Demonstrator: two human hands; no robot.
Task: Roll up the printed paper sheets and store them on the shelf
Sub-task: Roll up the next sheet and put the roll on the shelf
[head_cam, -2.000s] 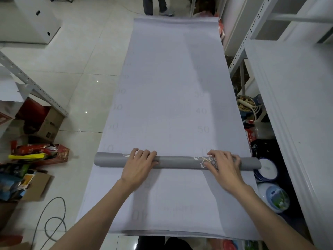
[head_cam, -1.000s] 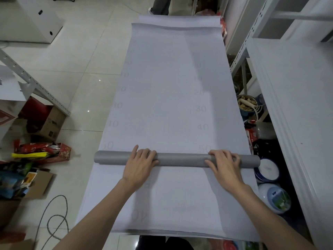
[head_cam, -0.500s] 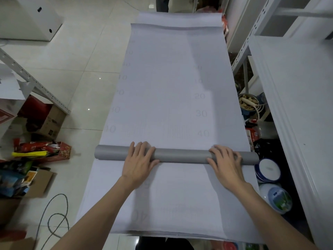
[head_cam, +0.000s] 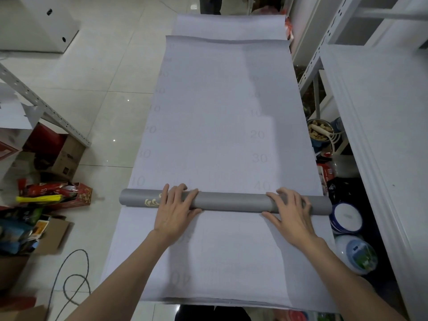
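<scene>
A long pale printed sheet with faint numbers lies flat on the floor, stretching away from me, with more sheets under it. Across it lies the rolled-up part, a grey roll with a gold print near its left end. My left hand rests on the roll left of centre, fingers laid over its top. My right hand presses on the roll near its right end, fingers spread over it. A white shelf stands along the right side.
Cardboard boxes and red packets clutter the floor at left, beside a slanted metal rack leg and a looped cable. Plastic tubs and a bowl of peanuts sit under the right shelf. Someone's legs stand at the sheet's far end.
The roll has travelled further along the sheet away from me under both hands, taking up more paper. The gold print has turned up at its left end.
</scene>
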